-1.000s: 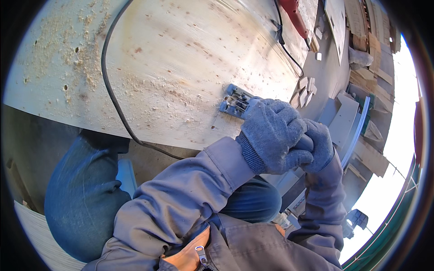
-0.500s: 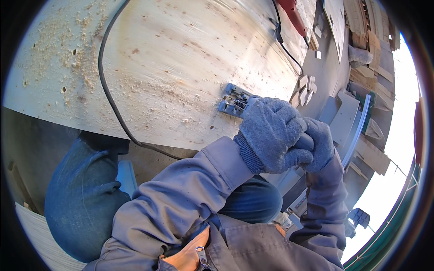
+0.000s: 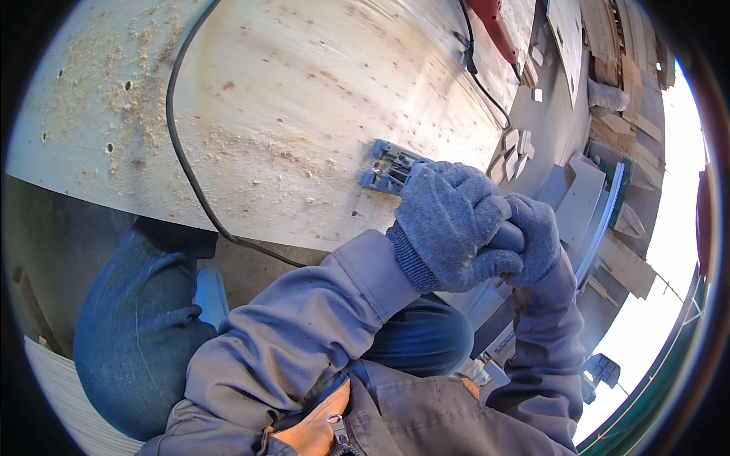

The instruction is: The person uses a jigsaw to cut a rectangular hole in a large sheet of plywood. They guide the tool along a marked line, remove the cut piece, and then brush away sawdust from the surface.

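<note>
My left hand [image 3: 452,224], in a grey knitted glove, is closed over the body of a jigsaw [image 3: 388,166]. The saw's metal base plate rests on a large pale wooden board [image 3: 296,99] and sticks out past my fingers. Behind it, my right hand [image 3: 534,239], gloved alike, wraps round the dark rear end of the same tool. Both hands lie close together near the board's near right edge. The gloves cover most of the saw, and its blade cannot be made out.
Across the left of the board runs a black cable [image 3: 176,129]. Sawdust [image 3: 125,91] is scattered there. A red power tool [image 3: 496,29] with a cord lies at the far right. Beyond are small wood offcuts [image 3: 511,156] and stacked planks [image 3: 627,83]. My bent knee [image 3: 133,327] is below the board.
The jigsaw and both hands have shifted slightly to the left over the board. My grip on the tool looks the same.
</note>
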A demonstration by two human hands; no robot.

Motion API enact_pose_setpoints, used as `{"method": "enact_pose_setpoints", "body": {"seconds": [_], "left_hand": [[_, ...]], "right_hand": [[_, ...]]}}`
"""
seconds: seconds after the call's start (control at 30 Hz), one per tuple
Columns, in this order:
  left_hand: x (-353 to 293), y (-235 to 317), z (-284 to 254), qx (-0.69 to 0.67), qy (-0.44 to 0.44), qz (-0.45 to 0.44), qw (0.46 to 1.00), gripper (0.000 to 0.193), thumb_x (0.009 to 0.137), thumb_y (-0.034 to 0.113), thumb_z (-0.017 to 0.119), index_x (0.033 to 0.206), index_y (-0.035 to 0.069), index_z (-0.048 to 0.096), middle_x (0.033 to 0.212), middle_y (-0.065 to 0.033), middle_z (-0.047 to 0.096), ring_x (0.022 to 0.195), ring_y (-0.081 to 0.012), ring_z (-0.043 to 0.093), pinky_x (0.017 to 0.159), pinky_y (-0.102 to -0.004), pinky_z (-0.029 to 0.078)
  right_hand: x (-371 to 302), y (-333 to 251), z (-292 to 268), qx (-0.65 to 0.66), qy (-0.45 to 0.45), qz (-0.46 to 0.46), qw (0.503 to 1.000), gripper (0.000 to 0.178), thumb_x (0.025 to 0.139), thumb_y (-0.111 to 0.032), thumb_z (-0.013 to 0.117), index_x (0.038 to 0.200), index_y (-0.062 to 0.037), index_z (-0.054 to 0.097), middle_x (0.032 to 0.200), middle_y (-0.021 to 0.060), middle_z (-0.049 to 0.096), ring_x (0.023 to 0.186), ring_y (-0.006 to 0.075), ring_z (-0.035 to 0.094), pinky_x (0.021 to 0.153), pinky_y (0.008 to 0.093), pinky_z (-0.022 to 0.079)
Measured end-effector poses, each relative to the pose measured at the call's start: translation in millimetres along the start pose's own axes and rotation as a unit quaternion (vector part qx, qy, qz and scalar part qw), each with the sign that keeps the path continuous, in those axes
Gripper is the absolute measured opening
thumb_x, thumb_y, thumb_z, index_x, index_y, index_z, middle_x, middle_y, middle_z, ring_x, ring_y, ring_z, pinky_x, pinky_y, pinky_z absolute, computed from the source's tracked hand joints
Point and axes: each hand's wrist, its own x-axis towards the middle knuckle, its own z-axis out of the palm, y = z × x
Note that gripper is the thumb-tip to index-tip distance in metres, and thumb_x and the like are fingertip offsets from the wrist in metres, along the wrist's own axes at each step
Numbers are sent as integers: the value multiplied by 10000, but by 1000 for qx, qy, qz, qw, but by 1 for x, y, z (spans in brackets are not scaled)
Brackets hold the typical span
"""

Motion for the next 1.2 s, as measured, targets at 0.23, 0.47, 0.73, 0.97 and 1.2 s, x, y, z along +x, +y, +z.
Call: {"method": "enact_pose_setpoints", "body": {"seconds": [0.23, 0.47, 0.73, 0.97, 1.2], "left_hand": [[2, 2, -8, 13, 2, 17, 1000, 605, 787, 549, 850, 1180, 140, 638, 1080, -103, 616, 1017, -310, 628, 925, -494, 484], [-1, 1, -4, 21, 29, 5, 999, 621, 795, 640, 790, 1115, 117, 692, 1092, -119, 654, 1063, -330, 640, 972, -560, 445], [-1, 1, -3, 22, 45, 9, 999, 625, 779, 641, 803, 1111, 126, 679, 1094, -107, 646, 1069, -320, 636, 938, -546, 439], [-1, 0, -2, 16, 43, 12, 999, 637, 768, 649, 809, 1109, 128, 672, 1080, -109, 636, 1050, -316, 634, 917, -541, 438], [0, 2, -8, 19, 45, 14, 999, 613, 775, 593, 838, 1145, 139, 654, 1061, -89, 631, 1019, -314, 639, 915, -512, 467]], "right_hand": [[1, 3, 0, 6, -5, -2, 1000, 497, 711, -326, 952, 1056, -44, 733, 859, 125, 750, 743, 263, 768, 680, 368, 612], [10, -2, -6, -15, -29, -20, 999, 545, 706, -350, 961, 1088, -41, 726, 873, 122, 757, 754, 260, 772, 692, 366, 617], [14, -3, -9, -29, -40, -30, 998, 526, 713, -377, 958, 1048, -45, 724, 851, 120, 751, 736, 264, 768, 678, 362, 609], [11, 3, -1, 18, -5, -30, 999, 497, 708, -361, 952, 1030, -48, 738, 852, 125, 751, 737, 277, 767, 685, 369, 613], [13, -3, -5, 7, -24, -12, 1000, 536, 718, -387, 946, 1069, -41, 736, 865, 134, 756, 758, 291, 773, 709, 383, 620]]}}
